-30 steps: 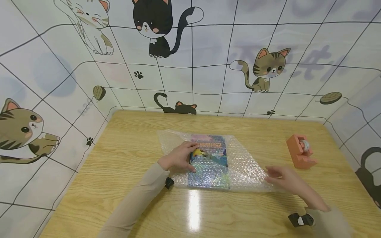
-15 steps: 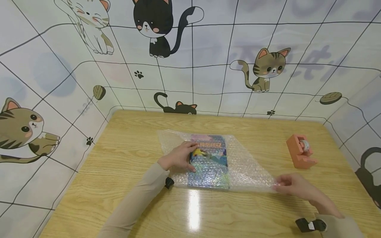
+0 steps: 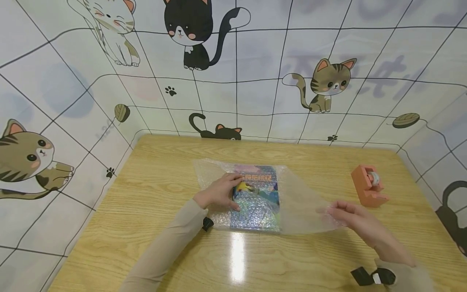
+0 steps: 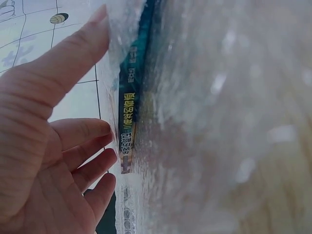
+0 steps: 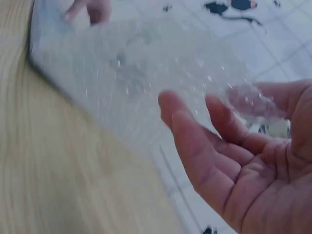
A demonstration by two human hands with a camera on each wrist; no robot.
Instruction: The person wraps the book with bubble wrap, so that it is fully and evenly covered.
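A book with a colourful cover lies in the middle of the table under a layer of clear bubble wrap. My left hand rests on the wrap at the book's left edge, fingers spread and fairly straight. In the left wrist view the book's teal spine shows through the film beside the fingertips. At the wrap's right end, my right hand pinches its pointed corner and holds it up from the table. The right wrist view has the raised film stretching from thumb and fingers back to the book.
An orange tape dispenser with a roll of clear tape stands on the right side of the wooden table. Behind and at both sides hangs a white grid cloth printed with cats.
The right hand first slid right along the wrap's edge, then took its corner and lifted it slightly back leftward. The left hand and book have stayed put.
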